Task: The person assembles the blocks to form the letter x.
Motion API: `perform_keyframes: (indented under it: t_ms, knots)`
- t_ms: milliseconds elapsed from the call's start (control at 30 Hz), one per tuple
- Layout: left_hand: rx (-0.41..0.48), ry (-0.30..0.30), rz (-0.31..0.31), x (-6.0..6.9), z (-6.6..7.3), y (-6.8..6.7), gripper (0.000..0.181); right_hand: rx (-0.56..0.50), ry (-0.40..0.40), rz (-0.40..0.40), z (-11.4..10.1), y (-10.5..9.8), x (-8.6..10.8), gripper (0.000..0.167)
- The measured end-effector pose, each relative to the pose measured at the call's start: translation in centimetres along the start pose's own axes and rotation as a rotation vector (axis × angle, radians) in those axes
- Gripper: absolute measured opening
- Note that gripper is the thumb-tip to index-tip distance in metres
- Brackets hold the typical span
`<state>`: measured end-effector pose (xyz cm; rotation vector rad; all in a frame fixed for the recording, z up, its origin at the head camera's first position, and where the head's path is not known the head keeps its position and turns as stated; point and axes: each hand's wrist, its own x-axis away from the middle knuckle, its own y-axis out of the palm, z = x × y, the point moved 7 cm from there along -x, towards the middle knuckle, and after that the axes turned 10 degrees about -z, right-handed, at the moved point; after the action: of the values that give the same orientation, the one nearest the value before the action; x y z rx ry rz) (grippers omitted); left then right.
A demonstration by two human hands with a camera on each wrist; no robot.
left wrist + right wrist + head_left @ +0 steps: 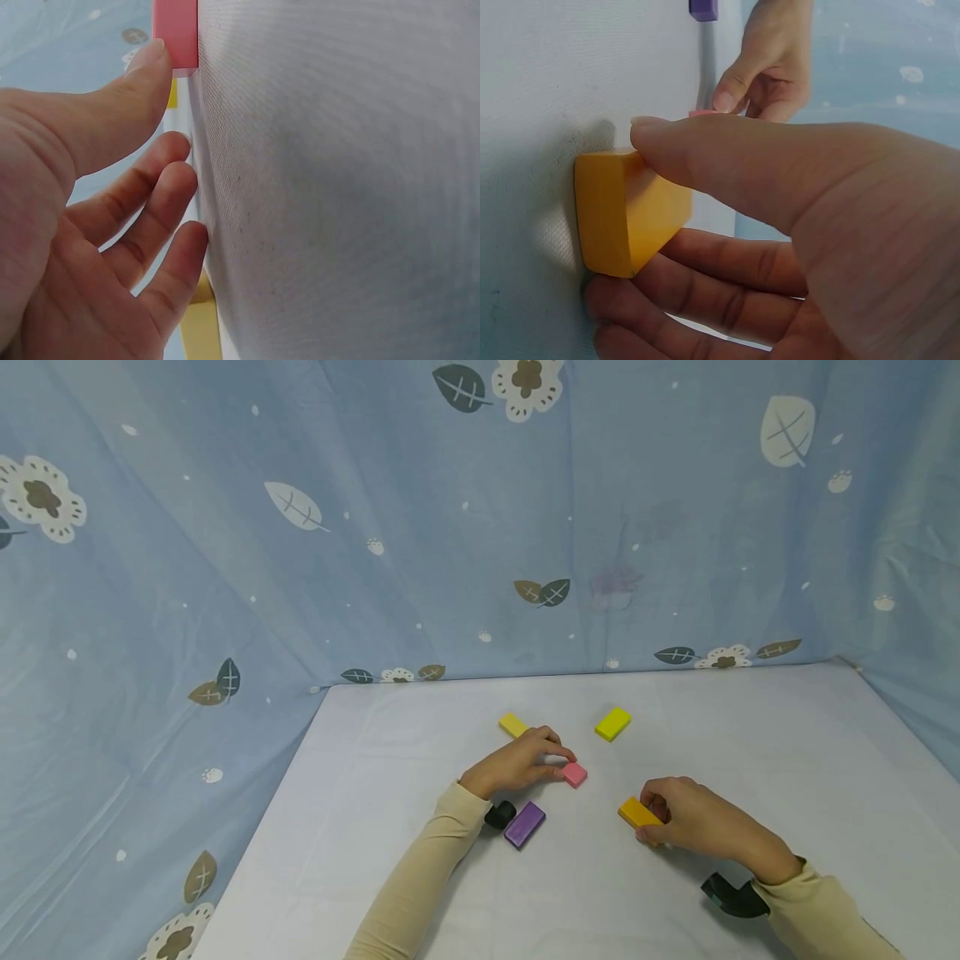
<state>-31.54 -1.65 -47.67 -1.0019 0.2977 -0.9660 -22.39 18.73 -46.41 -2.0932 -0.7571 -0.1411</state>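
Observation:
With thumb and index finger my left hand [519,762] pinches a small pink block [575,775] on the white cloth. In the left wrist view the thumb lies against that pink block [180,34], while the other fingers hang loosely bent, holding nothing. My right hand [701,818] grips an orange block [636,812] by its sides, thumb on one and fingers on the other. The right wrist view shows the orange block [604,214] on the cloth, close to the fingertips. Just behind the left hand lies a pale yellow block [512,724], partly covered by it.
A purple block [525,825] lies below the left hand, near the black wrist strap [500,815]. Farther back rests a bright yellow block [613,724]. The white table [360,827] ends at a blue patterned curtain [420,568].

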Motion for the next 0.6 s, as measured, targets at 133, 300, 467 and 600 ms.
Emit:
perform_keyframes:
  t_ms: [133,300,467,600]
  knots:
    - [0.003,0.001,-0.001,0.08,0.07,-0.03,0.03,-0.006,0.001,0.001,-0.05,0.01,-0.05,0.034]
    - [-0.004,0.006,0.003,0.15,0.14,-0.06,0.03,0.001,-0.003,0.009,-0.19,0.01,-0.07,0.033]
    - [-0.019,0.01,0.006,0.14,0.21,-0.07,0.03,0.005,-0.005,0.015,-0.22,0.02,-0.03,0.033]
    - [-0.023,0.017,0.012,0.13,0.31,-0.15,0.03,0.0,-0.006,0.017,-0.3,0.01,-0.02,0.033]
